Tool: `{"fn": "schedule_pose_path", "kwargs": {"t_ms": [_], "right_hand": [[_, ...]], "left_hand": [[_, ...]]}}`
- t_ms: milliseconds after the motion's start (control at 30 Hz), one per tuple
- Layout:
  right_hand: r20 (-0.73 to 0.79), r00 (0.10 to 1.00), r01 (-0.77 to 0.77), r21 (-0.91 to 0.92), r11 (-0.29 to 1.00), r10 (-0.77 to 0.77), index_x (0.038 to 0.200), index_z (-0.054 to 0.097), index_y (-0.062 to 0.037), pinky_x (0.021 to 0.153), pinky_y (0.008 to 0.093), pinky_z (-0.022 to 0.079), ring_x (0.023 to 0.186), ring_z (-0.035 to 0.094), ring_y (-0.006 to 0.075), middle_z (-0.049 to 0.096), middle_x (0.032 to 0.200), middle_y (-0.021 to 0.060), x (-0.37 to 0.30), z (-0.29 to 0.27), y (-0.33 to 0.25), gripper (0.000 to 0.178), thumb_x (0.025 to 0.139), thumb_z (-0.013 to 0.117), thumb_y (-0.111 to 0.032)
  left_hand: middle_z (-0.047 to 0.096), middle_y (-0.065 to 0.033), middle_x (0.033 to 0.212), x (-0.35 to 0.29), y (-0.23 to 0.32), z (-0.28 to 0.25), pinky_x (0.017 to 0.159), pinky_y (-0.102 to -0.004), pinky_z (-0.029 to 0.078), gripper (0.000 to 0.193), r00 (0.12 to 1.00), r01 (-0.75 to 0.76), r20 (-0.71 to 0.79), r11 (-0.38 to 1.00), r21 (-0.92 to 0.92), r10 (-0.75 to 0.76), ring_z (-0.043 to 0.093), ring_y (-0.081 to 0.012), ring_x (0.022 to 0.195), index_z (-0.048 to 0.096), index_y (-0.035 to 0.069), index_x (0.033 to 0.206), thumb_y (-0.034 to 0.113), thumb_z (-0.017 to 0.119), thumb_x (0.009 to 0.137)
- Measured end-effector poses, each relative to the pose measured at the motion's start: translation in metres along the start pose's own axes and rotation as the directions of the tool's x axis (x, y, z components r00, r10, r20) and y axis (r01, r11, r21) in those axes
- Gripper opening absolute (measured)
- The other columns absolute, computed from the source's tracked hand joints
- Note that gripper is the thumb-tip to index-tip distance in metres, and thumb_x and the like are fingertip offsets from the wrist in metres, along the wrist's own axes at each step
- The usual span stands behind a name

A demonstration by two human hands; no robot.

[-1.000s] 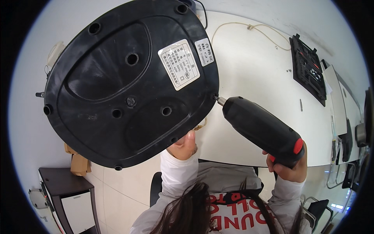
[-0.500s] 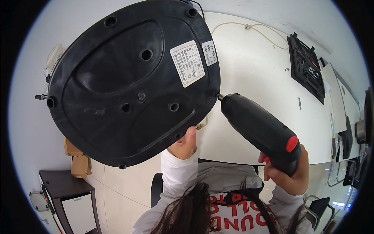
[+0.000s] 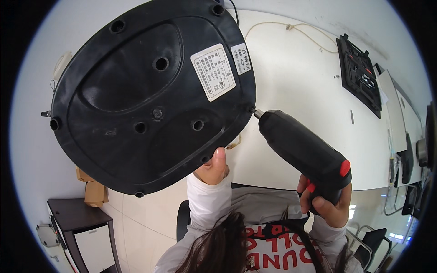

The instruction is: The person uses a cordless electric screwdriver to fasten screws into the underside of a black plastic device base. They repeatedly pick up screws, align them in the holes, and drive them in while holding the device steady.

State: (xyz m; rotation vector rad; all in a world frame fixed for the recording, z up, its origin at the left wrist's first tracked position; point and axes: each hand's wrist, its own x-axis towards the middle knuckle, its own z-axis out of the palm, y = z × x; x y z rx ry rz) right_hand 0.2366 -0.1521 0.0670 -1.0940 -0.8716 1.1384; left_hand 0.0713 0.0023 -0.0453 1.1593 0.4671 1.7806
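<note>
A large black plastic fan base (image 3: 132,154) is tilted up before me, its underside with several screw holes and a white label (image 3: 213,73) facing me. My left hand (image 3: 212,168) is closed on its lower right edge, the thumb on the near face and the fingers hidden behind it. My right hand (image 3: 328,202) is wrapped round the handle of a black and red cordless screwdriver (image 3: 302,145), a finger by the red trigger. The tool's bit (image 3: 256,113) points left and reaches into a hole at the base's right edge.
On the white table (image 3: 291,86) lie an open black tool case (image 3: 360,75), a loose thin bit (image 3: 352,117) and a beige cord (image 3: 268,24). A dark cabinet (image 3: 79,207) and cardboard boxes (image 3: 94,193) stand at the lower left; chairs (image 3: 373,243) are at the lower right.
The fan base has shifted slightly left and up. The screwdriver's handle end and my right hand have moved a little left, with the bit still at the same edge hole.
</note>
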Motion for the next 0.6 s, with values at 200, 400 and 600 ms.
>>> {"fn": "schedule_pose_path", "kwargs": {"t_ms": [200,400,600], "right_hand": [[-0.088,0.995,0.041,0.029,0.999,-0.039,0.123,0.037,0.0109,0.071,0.0330,0.050,0.067,0.061,0.0164,0.061,0.086,0.0170,-0.001,0.007,0.004,0.057,0.076,0.066,-0.001],[-0.014,1.000,-0.015,0.001,1.000,0.015,0.123,0.039,0.0092,0.064,0.0261,0.049,0.068,0.060,0.0137,0.061,0.088,0.0175,0.002,0.001,0.002,0.056,0.075,0.066,0.000],[0.007,1.000,-0.016,-0.021,1.000,0.016,0.129,0.033,0.0049,0.064,0.0279,0.049,0.069,0.060,0.0144,0.061,0.094,0.0177,-0.001,-0.001,0.009,0.064,0.076,0.067,-0.003]], "left_hand": [[0.056,-0.0083,0.123,0.001,-0.008,-0.009,0.096,-0.0302,0.046,0.049,0.992,-0.092,0.094,0.995,0.044,0.087,0.057,-0.0206,0.110,0.048,0.004,0.127,0.005,0.054,0.078],[0.057,-0.0080,0.122,0.000,-0.008,-0.010,0.094,-0.0300,0.047,0.049,0.994,-0.069,0.086,0.997,0.044,0.065,0.058,-0.0210,0.109,0.049,0.006,0.127,0.003,0.056,0.078],[0.055,-0.0079,0.125,-0.001,-0.009,-0.013,0.098,-0.0306,0.044,0.052,0.993,-0.052,0.102,0.999,0.011,0.051,0.055,-0.0223,0.113,0.046,0.008,0.130,0.005,0.059,0.079]]}}
